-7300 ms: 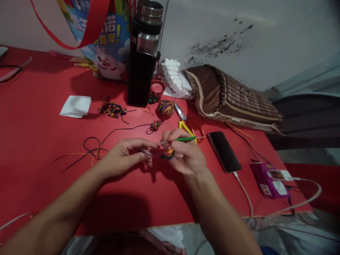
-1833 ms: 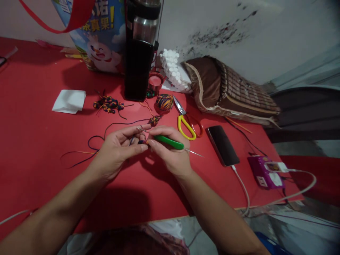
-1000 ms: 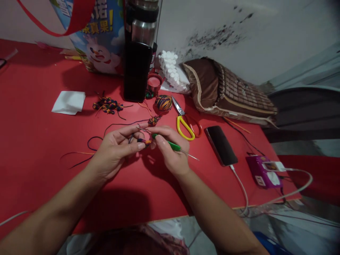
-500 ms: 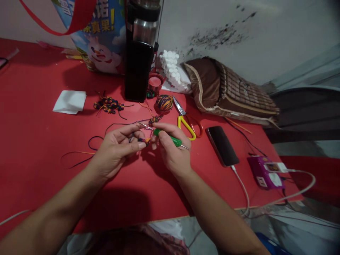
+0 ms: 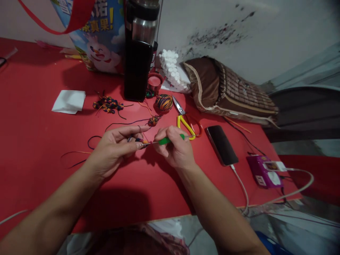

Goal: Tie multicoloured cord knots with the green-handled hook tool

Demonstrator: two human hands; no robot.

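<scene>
Between its thumb and fingers, my left hand (image 5: 113, 150) pinches a small piece of multicoloured crochet (image 5: 139, 140), dark blue with orange. A strand of yarn runs up over its raised index finger. My right hand (image 5: 174, 147) is closed around the green handle of a crochet hook (image 5: 165, 140); the metal tip reaches left to the crochet piece at my left thumb. Just beyond the fingers lies a small yarn bundle (image 5: 153, 121), and behind it a larger ball of yarn (image 5: 164, 102). Finished-looking knotted yarn pieces (image 5: 108, 105) rest farther left.
Scissors (image 5: 186, 124) with yellow and red handles lie right of the yarn. A phone (image 5: 222, 145) on a white cable and a purple box (image 5: 264, 172) are farther right. An upright black phone (image 5: 138, 71), folded white paper (image 5: 69, 101) and brown cushion (image 5: 231, 88) stand or lie behind.
The hook has swung from pointing up at my left index fingertip to lying nearly level, its tip now at the crochet piece by my left thumb. My right hand has turned with it.
</scene>
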